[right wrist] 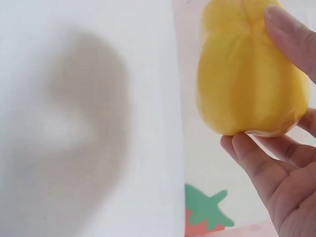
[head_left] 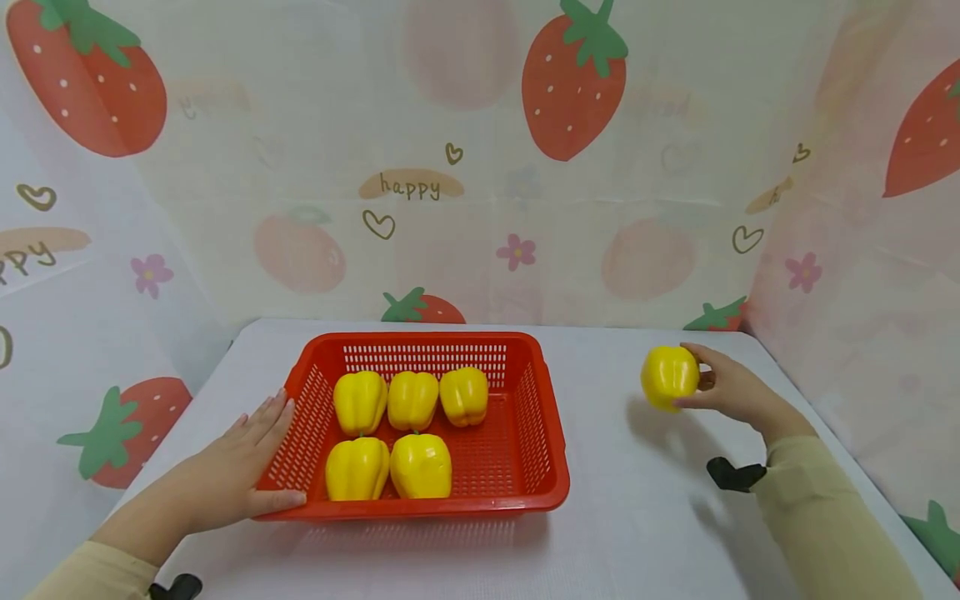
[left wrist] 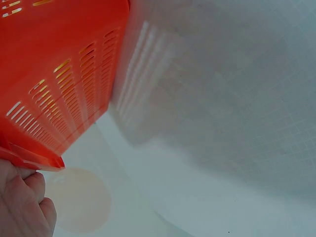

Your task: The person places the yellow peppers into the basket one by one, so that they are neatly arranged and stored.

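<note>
My right hand [head_left: 738, 392] holds a yellow bell pepper [head_left: 669, 377] between thumb and fingers, raised above the right side of the table. In the right wrist view the thumb lies on one side of the pepper [right wrist: 252, 74] and fingertips touch its end. A red plastic basket [head_left: 517, 502] with slotted walls stands left of it, with several yellow bell peppers [head_left: 412, 400] inside in two rows. My left hand [head_left: 217, 475] rests against the basket's left side, fingers fairly straight and thumb on the front rim. The left wrist view shows part of that hand [left wrist: 22, 202] beside the rim.
A white-covered table [head_left: 600, 533] carries the basket. Cloth walls [head_left: 480, 267] printed with strawberries and hearts enclose its back and sides. Inside the basket, bare floor [head_left: 495, 450] shows right of the peppers. A dark strap end [head_left: 735, 475] sticks out at the right wrist.
</note>
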Available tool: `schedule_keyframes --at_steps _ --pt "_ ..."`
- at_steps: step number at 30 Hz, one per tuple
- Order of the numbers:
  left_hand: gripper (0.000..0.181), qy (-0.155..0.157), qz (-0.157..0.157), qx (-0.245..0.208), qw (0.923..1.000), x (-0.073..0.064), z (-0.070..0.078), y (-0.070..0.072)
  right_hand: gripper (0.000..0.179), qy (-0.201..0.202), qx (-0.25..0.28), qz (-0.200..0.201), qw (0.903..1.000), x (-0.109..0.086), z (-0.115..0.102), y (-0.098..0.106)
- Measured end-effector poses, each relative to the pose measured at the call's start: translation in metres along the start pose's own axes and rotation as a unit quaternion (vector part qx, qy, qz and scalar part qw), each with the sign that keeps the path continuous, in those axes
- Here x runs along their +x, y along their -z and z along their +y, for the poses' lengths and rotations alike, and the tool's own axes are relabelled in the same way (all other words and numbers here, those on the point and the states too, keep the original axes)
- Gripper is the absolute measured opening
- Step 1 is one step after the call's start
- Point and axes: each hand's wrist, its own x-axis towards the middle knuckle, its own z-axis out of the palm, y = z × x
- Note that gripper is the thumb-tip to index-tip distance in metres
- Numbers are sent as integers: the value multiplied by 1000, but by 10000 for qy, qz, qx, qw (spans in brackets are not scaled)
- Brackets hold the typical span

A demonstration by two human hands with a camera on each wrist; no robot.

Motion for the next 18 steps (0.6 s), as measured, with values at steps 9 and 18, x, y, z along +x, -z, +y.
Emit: schedule_keyframes --at_steps 9,18 --pt "113 -14 22 -14 10000 0 0 -1 102 402 79 -191 9990 11 -28 3" --pt "113 14 -13 -78 10000 0 -1 -2 99 754 222 -400 9961 20 -61 0"
